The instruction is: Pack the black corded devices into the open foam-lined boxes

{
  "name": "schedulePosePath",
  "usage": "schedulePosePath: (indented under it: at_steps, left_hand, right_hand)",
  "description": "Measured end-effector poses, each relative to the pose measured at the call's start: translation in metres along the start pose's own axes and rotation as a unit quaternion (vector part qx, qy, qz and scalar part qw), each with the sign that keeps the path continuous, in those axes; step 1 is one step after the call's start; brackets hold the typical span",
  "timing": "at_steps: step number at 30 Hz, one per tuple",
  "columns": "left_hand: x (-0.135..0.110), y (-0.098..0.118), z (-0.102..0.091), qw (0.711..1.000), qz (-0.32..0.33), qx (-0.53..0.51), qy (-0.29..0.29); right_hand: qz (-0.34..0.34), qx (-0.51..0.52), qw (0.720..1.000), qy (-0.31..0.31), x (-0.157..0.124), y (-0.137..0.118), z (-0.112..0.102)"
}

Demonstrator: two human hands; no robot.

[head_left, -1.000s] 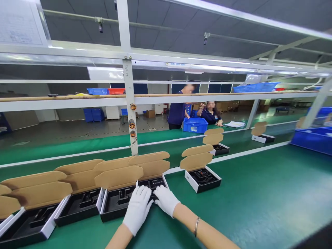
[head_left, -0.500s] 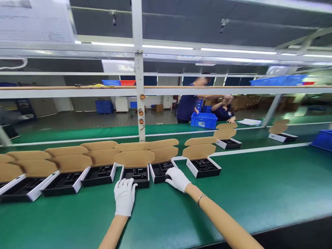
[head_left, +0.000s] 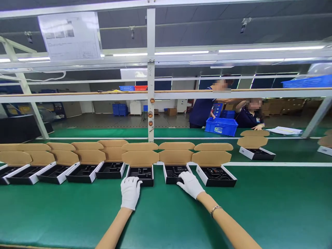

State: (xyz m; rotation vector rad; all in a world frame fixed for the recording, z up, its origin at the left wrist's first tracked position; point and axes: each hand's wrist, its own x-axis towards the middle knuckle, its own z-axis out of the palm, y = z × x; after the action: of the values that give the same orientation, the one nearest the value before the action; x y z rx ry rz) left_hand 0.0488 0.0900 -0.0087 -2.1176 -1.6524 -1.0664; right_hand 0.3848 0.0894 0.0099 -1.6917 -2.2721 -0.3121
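Left grip [head_left: 130, 192] in a white cotton glove: open, fingers together and pointing forward, with no visible hold on anything, fingertips just at the front edge of a white-walled box [head_left: 140, 179] with a black foam tray and an upright kraft-brown lid. Right grip [head_left: 190, 185], also gloved: open and tilted inward, fingers reaching over the front wall of the next box [head_left: 172, 174], fingertips resting on its black tray, and nothing visibly held, though the glove hides part of the tray. Both forearms bare, angled in from the lower corners, elbows well apart; a thin metal bracelet [head_left: 214, 211] on the right wrist. Further right of the right grip, a third open box [head_left: 216, 175] with dark parts in its tray, too small to identify; left of the left grip, a row of similar open boxes [head_left: 81, 173] on the green desk [head_left: 261, 211]. Best handling here: light fingertip contact, pressure on the white walls rather than the foam, each box kept square to its neighbours, and wrists low enough to clear the raised lids. Beyond the line, two people [head_left: 223, 107] at a blue plastic crate [head_left: 221, 126].
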Motion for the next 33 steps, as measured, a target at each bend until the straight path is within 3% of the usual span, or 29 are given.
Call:
schedulePosePath:
  at_steps: [5, 8, 15, 18, 21, 23, 25, 27, 28, 30, 33]
  left_hand:
    - [-0.003, -0.001, 0.001, 1.000, 0.004, -0.013, 0.010]
    - [-0.005, 0.000, 0.002, 0.999, 0.004, -0.024, 0.026]
    - [-0.019, 0.003, 0.021, 0.997, -0.001, -0.009, 0.070]
    - [-0.009, -0.032, 0.010, 0.999, -0.023, 0.023, 0.041]
    - [0.026, -0.105, -0.018, 0.988, -0.133, 0.078, -0.005]
    - [0.053, -0.158, -0.035, 0.977, -0.188, 0.102, -0.013]
    - [0.074, -0.201, -0.044, 0.967, -0.223, 0.109, -0.052]
    - [0.085, -0.226, -0.043, 0.961, -0.237, 0.095, -0.108]
    - [0.087, -0.233, -0.040, 0.958, -0.239, 0.084, -0.135]
    - [0.087, -0.239, -0.035, 0.952, -0.242, 0.065, -0.175]
    - [0.082, -0.240, -0.033, 0.945, -0.246, 0.046, -0.210]
  right_hand:
    - [0.012, -0.005, 1.000, 0.000, 0.015, 0.012, 0.012]
    - [0.026, -0.023, 0.999, 0.000, 0.038, 0.022, 0.018]
    - [0.027, -0.041, 0.999, 0.001, 0.153, 0.040, 0.042]
    - [0.023, -0.030, 0.999, 0.003, 0.184, 0.049, 0.048]
    - [0.057, -0.024, 0.998, 0.031, 0.185, 0.059, 0.040]
    - [0.086, -0.010, 0.990, 0.109, 0.169, 0.056, 0.030]
    - [0.036, 0.021, 0.977, 0.209, 0.144, 0.034, 0.020]
    - [-0.104, 0.057, 0.961, 0.249, 0.116, -0.008, 0.013]
    - [-0.182, 0.067, 0.956, 0.222, 0.104, -0.033, 0.012]
    - [-0.245, 0.071, 0.953, 0.164, 0.082, -0.084, 0.014]
    - [-0.233, 0.040, 0.967, 0.097, 0.057, -0.124, 0.022]
